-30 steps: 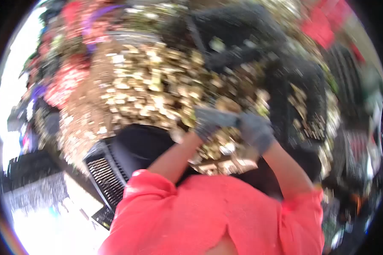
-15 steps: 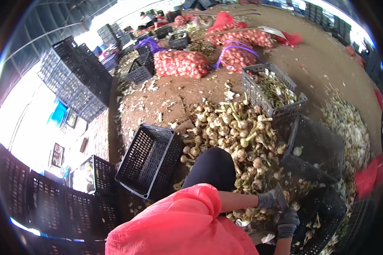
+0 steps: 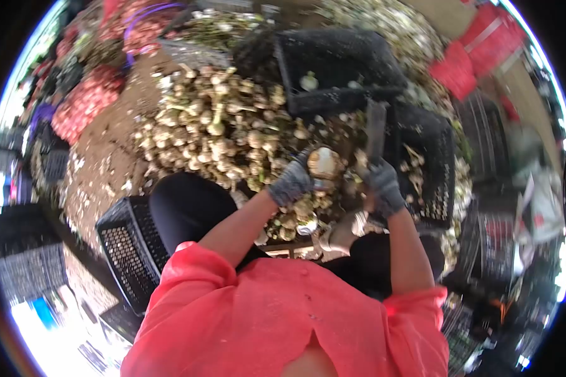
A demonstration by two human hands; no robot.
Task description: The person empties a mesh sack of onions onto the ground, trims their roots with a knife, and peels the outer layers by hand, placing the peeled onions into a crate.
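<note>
In a grey glove, my left hand (image 3: 294,181) is closed on a garlic bulb (image 3: 325,163), whose pale, brown-edged side faces up. My right hand (image 3: 385,187), gloved too, grips a knife (image 3: 375,129) with a broad, dark blade pointing away from me; motion blurs it. Bulb and blade are apart. Ahead and to the left spreads a large heap of untrimmed garlic (image 3: 217,129) with stems. To the right of my right hand stands a black crate (image 3: 443,166) with a few garlic pieces in it.
Another black crate (image 3: 339,60) lies beyond the heap with a few bulbs inside. An upright black crate (image 3: 129,251) stands by my left knee. Pink net sacks (image 3: 91,100) sit at the far left. Pale trimmings (image 3: 402,31) and red netting (image 3: 478,47) lie at the far right.
My view has swung right and down, so both hands now appear near the middle. The hands have moved apart, and the knife has come away from the bulb.
</note>
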